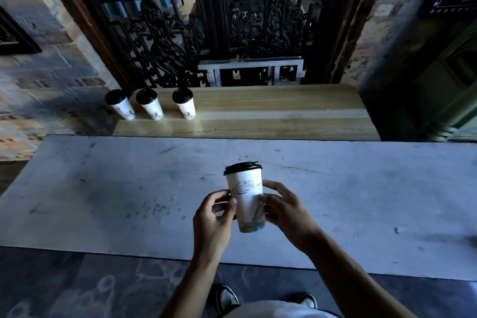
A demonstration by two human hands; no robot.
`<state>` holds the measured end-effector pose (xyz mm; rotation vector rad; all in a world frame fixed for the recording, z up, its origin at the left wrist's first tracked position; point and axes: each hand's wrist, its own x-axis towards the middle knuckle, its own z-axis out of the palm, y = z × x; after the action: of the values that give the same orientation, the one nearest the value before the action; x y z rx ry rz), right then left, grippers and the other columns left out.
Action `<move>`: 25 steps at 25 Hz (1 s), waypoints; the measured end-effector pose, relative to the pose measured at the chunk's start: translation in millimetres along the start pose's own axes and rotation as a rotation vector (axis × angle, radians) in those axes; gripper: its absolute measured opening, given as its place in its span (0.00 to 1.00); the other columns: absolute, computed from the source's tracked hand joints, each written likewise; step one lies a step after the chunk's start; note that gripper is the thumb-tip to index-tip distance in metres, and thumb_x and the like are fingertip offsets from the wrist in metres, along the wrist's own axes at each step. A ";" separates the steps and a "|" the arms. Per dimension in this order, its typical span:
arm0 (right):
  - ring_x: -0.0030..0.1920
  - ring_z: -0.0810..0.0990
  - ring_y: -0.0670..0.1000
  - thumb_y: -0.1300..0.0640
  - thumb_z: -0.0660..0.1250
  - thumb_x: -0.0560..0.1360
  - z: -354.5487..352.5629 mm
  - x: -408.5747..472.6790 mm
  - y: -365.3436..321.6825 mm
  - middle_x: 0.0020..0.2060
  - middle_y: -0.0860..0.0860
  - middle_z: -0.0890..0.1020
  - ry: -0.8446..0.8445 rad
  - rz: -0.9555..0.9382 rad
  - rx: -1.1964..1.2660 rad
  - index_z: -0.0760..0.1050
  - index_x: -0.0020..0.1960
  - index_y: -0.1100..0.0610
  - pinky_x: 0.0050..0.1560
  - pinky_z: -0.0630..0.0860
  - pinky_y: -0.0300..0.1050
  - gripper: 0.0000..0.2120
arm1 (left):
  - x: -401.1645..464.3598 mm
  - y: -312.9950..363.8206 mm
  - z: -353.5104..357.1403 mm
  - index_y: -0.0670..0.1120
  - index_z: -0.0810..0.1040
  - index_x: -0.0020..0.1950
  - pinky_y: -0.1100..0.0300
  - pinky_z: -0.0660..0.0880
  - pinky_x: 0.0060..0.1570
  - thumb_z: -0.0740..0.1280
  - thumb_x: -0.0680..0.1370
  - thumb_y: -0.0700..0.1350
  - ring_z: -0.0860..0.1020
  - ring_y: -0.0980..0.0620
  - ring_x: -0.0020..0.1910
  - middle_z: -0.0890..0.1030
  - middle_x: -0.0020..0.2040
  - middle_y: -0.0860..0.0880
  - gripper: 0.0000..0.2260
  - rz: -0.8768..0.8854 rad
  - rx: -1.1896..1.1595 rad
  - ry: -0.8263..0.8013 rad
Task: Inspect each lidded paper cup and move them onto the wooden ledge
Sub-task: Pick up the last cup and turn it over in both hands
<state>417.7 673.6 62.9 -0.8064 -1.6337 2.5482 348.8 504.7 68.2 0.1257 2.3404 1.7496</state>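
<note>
- White paper cup (247, 199) with black lid (242, 167) held upright above the grey table (103, 188), near its middle.
- Gripped by left hand (214, 217) on one side, fingers curled; by right hand (281, 212) on the other, fingers wrapped round.
- Noted three lidded cups (151, 104) standing upright at the left end of the wooden ledge (271, 108).

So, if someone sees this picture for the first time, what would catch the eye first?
First, the white paper cup with a black lid, held upright between the left hand and right hand above the pale scuffed table. Next, three matching lidded cups in a row at the left end of the wooden ledge, below the dark ornate carved screen.
</note>
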 end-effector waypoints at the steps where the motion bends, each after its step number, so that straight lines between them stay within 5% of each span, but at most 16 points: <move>1: 0.52 0.85 0.57 0.65 0.63 0.81 -1.2 0.5 -0.2 0.55 0.65 0.86 0.001 0.003 -0.009 0.76 0.67 0.57 0.57 0.82 0.53 0.16 | 0.9 -0.3 -0.6 0.59 0.81 0.50 0.44 0.84 0.50 0.73 0.77 0.44 0.86 0.52 0.48 0.87 0.50 0.55 0.08 0.004 0.019 0.008; 5: 0.47 0.87 0.50 0.69 0.60 0.81 -0.6 0.1 -3.0 0.54 0.61 0.87 -0.012 -0.012 -0.048 0.75 0.66 0.58 0.47 0.82 0.43 0.16 | 4.0 -1.9 -2.3 0.55 0.82 0.52 0.44 0.84 0.48 0.72 0.77 0.44 0.85 0.52 0.48 0.86 0.50 0.56 0.07 0.021 0.058 0.021; 10: 0.56 0.86 0.59 0.64 0.67 0.80 -1.8 5.0 -1.4 0.59 0.65 0.84 -0.037 -0.055 -0.053 0.78 0.67 0.59 0.52 0.82 0.46 0.16 | 2.2 9.7 -2.0 0.58 0.81 0.48 0.64 0.81 0.39 0.72 0.78 0.46 0.86 0.53 0.45 0.87 0.47 0.57 0.06 0.005 0.028 0.026; 16: 0.57 0.85 0.61 0.56 0.73 0.74 -1.3 5.2 -3.6 0.58 0.68 0.81 -0.039 -0.070 -0.084 0.79 0.65 0.57 0.55 0.84 0.57 0.20 | 1.5 6.7 -3.4 0.57 0.82 0.51 0.50 0.85 0.49 0.73 0.77 0.49 0.86 0.55 0.47 0.87 0.50 0.57 0.04 -0.029 -0.005 -0.028; 19: 0.55 0.84 0.57 0.62 0.67 0.79 2.3 2.3 -5.5 0.55 0.63 0.84 -0.017 -0.036 -0.015 0.76 0.65 0.57 0.49 0.82 0.50 0.14 | 0.5 8.5 -1.3 0.57 0.83 0.49 0.45 0.85 0.50 0.70 0.79 0.46 0.86 0.53 0.48 0.87 0.50 0.55 0.05 -0.057 -0.024 -0.021; 23: 0.50 0.83 0.59 0.68 0.62 0.80 1.1 -1.9 -9.3 0.45 0.52 0.86 -0.039 0.000 0.026 0.73 0.65 0.59 0.47 0.80 0.50 0.15 | -1.1 13.0 4.1 0.51 0.83 0.51 0.52 0.84 0.46 0.67 0.80 0.40 0.86 0.59 0.39 0.88 0.48 0.50 0.07 -0.083 -0.016 -0.030; 25: 0.50 0.83 0.58 0.65 0.66 0.80 0.3 -0.8 -7.5 0.51 0.57 0.85 -0.025 0.008 0.011 0.72 0.68 0.57 0.49 0.81 0.50 0.18 | -2.1 13.2 3.5 0.50 0.83 0.51 0.53 0.85 0.45 0.68 0.80 0.41 0.85 0.58 0.39 0.87 0.47 0.50 0.05 -0.065 0.003 -0.012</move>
<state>416.2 676.6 69.8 -0.7843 -1.6247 2.5811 350.8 511.3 80.1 0.0605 2.3116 1.7108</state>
